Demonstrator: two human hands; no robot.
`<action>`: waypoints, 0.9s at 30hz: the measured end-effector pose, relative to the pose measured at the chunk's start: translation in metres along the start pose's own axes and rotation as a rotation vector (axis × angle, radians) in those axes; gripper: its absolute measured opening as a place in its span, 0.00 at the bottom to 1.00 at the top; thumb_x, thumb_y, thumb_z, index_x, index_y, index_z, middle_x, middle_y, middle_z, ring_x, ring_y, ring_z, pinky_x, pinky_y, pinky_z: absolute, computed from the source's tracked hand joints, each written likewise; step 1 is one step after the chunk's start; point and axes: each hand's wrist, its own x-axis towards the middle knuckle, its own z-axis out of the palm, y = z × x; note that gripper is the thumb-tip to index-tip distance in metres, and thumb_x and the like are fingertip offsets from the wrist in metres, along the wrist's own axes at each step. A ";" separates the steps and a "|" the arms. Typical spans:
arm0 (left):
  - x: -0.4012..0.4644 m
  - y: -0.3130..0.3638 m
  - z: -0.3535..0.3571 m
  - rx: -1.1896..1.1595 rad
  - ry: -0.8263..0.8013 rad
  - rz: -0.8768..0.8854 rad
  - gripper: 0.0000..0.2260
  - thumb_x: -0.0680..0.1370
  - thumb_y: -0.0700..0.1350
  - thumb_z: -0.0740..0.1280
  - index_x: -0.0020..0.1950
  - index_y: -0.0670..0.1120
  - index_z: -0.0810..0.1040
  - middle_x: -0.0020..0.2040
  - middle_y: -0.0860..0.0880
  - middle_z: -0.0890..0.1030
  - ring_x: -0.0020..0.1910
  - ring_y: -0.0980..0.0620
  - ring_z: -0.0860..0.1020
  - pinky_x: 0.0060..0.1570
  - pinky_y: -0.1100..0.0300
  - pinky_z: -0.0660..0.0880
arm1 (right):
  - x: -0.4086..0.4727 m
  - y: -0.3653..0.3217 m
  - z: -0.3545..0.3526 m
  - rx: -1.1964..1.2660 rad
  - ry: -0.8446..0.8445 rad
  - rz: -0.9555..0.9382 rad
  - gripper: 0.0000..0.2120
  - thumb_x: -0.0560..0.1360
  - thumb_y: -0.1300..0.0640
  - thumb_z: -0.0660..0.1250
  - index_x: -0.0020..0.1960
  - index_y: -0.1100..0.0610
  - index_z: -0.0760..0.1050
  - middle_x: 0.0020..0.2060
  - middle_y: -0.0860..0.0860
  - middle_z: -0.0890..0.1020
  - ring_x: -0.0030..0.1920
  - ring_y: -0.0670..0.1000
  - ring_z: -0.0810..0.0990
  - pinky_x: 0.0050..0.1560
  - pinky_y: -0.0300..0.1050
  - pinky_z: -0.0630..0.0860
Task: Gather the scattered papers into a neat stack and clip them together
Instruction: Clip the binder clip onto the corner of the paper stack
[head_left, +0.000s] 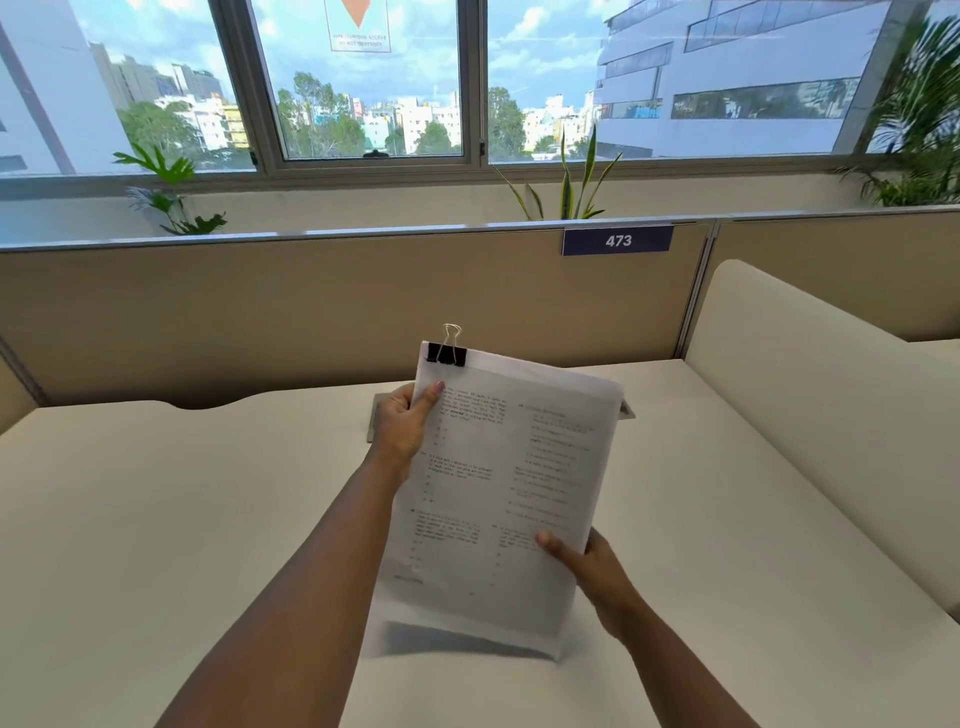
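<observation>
A stack of printed white papers (498, 493) is held tilted above the white desk (182, 519), in the middle of the view. A black binder clip (445, 354) with silver handles grips the stack's top left corner. My left hand (402, 423) holds the stack's left edge near the top, thumb on the front sheet. My right hand (589, 564) holds the lower right edge, thumb on the front and fingers behind. The stack's bottom edge is blurred just above the desk.
A beige partition (311, 312) with a blue "473" label (617, 240) runs behind the desk. A cream divider panel (831, 415) bounds the right side. A grey cable hatch (626, 408) lies partly hidden behind the papers. Plants stand on the window sill.
</observation>
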 end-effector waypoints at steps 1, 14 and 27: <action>0.000 0.002 0.000 -0.034 0.019 0.002 0.08 0.77 0.44 0.65 0.39 0.45 0.77 0.35 0.51 0.83 0.32 0.54 0.81 0.34 0.62 0.79 | -0.002 0.004 0.003 0.010 0.021 -0.012 0.30 0.61 0.46 0.75 0.60 0.56 0.75 0.54 0.53 0.83 0.51 0.51 0.83 0.45 0.42 0.81; -0.012 0.011 -0.016 -0.109 0.009 -0.092 0.06 0.78 0.46 0.64 0.47 0.44 0.77 0.42 0.48 0.81 0.39 0.50 0.80 0.31 0.62 0.81 | -0.011 -0.008 0.009 -0.009 0.228 -0.190 0.05 0.76 0.61 0.64 0.44 0.54 0.78 0.39 0.50 0.83 0.32 0.44 0.83 0.31 0.35 0.78; -0.069 -0.048 -0.018 -0.001 -0.221 -0.283 0.07 0.78 0.43 0.62 0.55 0.48 0.75 0.50 0.47 0.81 0.47 0.47 0.80 0.42 0.56 0.81 | 0.003 -0.032 -0.003 0.000 0.364 -0.257 0.06 0.75 0.59 0.65 0.51 0.60 0.76 0.40 0.52 0.81 0.38 0.51 0.80 0.32 0.33 0.78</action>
